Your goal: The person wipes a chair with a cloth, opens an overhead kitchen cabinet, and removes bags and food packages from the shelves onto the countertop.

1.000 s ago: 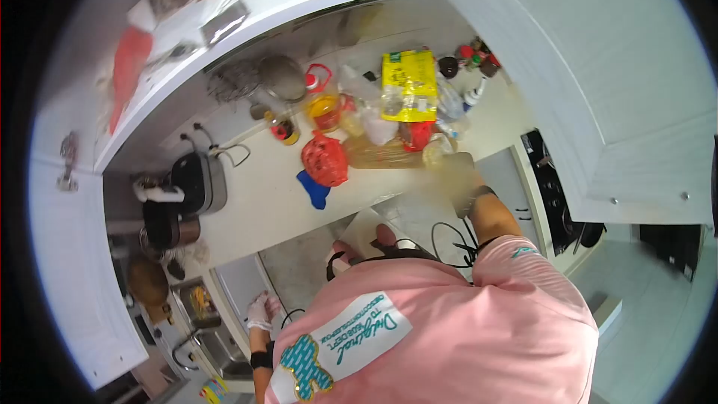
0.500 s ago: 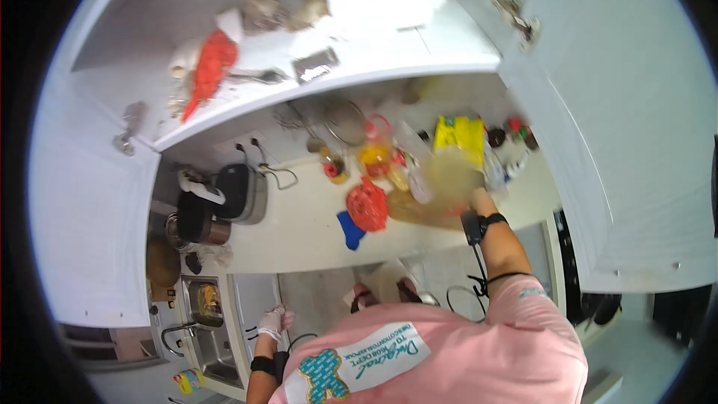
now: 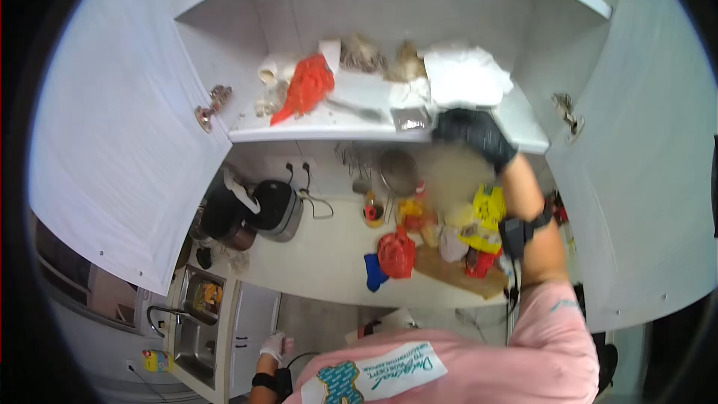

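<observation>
My right hand, in a black glove, is raised at the front edge of the upper cabinet shelf. Its fingers are smeared, and whether they hold anything is unclear. A dark silvery packet lies just left of it, and white sheets are behind it. A blurred beige patch hides what is under the hand. Low at the left, my left hand hangs in a pale glove near the lower cabinet door, with something pink by its fingers that I cannot make out.
On the shelf lies a red bag. The counter below holds a rice cooker, a red bag bundle, a blue cloth, bottles and a yellow packet. Open cabinet doors flank both sides; a sink is lower left.
My right hand has risen from over the counter to the shelf edge. The view has tilted up, showing more of the shelf. My left hand remains low at the left.
</observation>
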`<action>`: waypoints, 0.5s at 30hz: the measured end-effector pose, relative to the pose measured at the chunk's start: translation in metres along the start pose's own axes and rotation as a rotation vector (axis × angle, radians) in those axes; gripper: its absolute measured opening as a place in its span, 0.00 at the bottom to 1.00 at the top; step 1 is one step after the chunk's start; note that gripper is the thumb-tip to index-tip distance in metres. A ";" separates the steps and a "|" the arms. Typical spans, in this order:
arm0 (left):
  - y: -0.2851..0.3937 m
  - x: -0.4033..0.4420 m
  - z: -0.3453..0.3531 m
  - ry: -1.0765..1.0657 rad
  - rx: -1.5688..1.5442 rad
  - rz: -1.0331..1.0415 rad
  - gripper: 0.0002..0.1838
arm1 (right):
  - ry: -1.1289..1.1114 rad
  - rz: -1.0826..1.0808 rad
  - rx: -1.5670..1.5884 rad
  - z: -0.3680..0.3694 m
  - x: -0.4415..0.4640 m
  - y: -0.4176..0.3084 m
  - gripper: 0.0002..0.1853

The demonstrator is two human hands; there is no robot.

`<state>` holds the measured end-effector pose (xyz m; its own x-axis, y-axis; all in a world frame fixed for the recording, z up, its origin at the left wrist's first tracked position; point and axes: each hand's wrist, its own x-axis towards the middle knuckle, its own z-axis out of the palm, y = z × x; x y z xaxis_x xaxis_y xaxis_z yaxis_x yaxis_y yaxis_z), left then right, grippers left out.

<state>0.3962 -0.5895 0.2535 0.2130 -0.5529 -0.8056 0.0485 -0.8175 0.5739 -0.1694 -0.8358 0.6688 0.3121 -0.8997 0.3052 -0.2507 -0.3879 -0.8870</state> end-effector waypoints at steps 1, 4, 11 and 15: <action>-0.001 -0.003 0.001 0.002 -0.065 0.001 0.08 | 0.106 0.019 0.162 -0.005 0.012 -0.013 0.12; -0.002 -0.016 -0.004 -0.014 -0.169 -0.050 0.09 | 0.273 -0.094 0.207 -0.019 0.029 -0.006 0.11; -0.013 -0.025 -0.020 0.110 -0.236 -0.132 0.11 | 0.333 -0.020 -0.452 -0.008 0.070 -0.013 0.20; -0.019 0.019 -0.038 0.071 -0.315 -0.130 0.09 | 0.179 0.043 -1.005 -0.021 0.128 -0.018 0.26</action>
<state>0.4364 -0.5780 0.2328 0.2521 -0.4253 -0.8692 0.3760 -0.7846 0.4930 -0.1441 -0.9483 0.7311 0.1642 -0.9015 0.4003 -0.9371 -0.2693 -0.2219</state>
